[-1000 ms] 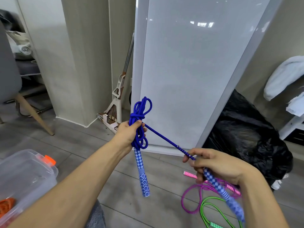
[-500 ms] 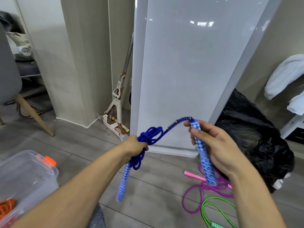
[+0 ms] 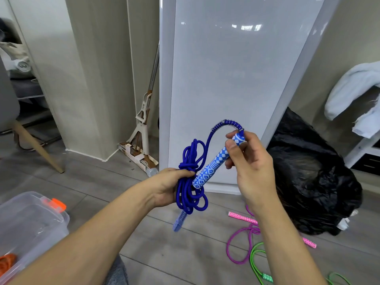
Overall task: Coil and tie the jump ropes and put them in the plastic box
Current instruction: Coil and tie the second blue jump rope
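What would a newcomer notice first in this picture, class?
The blue jump rope at centre: the left hand grips its coil while the right hand angles one patterned handle into it. Pink and green ropes lie loose on the floor, lower right.

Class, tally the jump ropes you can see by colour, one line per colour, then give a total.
Blue rope, held in both hands: 1
Pink rope, on the floor: 1
Green rope, on the floor: 1
Orange rope, in the plastic box: 1
Total: 4
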Motion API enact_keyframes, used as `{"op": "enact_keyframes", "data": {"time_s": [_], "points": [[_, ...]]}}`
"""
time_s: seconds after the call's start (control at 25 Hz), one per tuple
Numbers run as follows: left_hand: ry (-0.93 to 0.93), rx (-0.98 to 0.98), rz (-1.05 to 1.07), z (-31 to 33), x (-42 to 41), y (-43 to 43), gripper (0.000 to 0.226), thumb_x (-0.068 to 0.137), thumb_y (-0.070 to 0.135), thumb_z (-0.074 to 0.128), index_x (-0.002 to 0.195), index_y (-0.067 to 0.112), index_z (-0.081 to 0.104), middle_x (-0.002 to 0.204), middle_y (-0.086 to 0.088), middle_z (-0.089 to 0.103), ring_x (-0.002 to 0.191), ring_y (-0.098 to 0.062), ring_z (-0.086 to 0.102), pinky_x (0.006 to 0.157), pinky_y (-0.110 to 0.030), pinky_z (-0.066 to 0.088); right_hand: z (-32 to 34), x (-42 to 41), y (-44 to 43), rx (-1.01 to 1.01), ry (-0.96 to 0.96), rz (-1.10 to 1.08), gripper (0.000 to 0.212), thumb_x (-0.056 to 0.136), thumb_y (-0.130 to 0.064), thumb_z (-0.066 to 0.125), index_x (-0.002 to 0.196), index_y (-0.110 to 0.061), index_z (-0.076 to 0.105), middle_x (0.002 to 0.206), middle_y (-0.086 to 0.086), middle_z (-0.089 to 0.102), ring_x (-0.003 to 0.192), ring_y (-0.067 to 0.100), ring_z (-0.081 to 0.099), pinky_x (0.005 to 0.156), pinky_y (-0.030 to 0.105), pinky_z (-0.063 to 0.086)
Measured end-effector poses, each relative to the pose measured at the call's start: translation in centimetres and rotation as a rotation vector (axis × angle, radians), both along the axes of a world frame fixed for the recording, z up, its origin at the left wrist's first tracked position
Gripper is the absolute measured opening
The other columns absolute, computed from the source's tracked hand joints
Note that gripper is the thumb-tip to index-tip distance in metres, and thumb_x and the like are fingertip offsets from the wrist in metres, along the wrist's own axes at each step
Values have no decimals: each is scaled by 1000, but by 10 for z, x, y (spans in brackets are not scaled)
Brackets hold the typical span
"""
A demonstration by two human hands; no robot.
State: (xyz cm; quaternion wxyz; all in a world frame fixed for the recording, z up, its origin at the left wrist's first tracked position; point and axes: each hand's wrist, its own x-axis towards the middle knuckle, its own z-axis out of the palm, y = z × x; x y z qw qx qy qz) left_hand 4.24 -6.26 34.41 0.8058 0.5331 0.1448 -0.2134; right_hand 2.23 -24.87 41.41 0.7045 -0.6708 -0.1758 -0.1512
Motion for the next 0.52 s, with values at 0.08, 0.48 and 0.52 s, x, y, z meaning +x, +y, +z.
{"op": "enact_keyframes", "data": {"time_s": [0.08,0.48,0.52], "points": [[1,-44,7,0,0,2,36,91,5,62,127,-2,57,124,-28,64,116,-41,61,105,-55,45,-2,-2,3,-68,-30,-7,6,98,-12,61,101,-16,64,76,-9,63,65,11,56,63,21,51],[-28,-27,230,-6,5,0,34,95,8,59,127,-2,56,111,-23,70,100,-38,67,92,-56,53,-10,-15,17,-692,-202,-64,20,98,-37,58,90,-20,52,71,-1,56,64,17,50,58,26,42],[-39,4,231,-6,4,-2,31,95,9,59,124,-3,58,106,-21,71,96,-37,67,89,-52,54,-13,-14,19,-676,-179,-83,21,98,-38,58,90,-20,51,69,-2,56,62,16,51,58,29,43]]}}
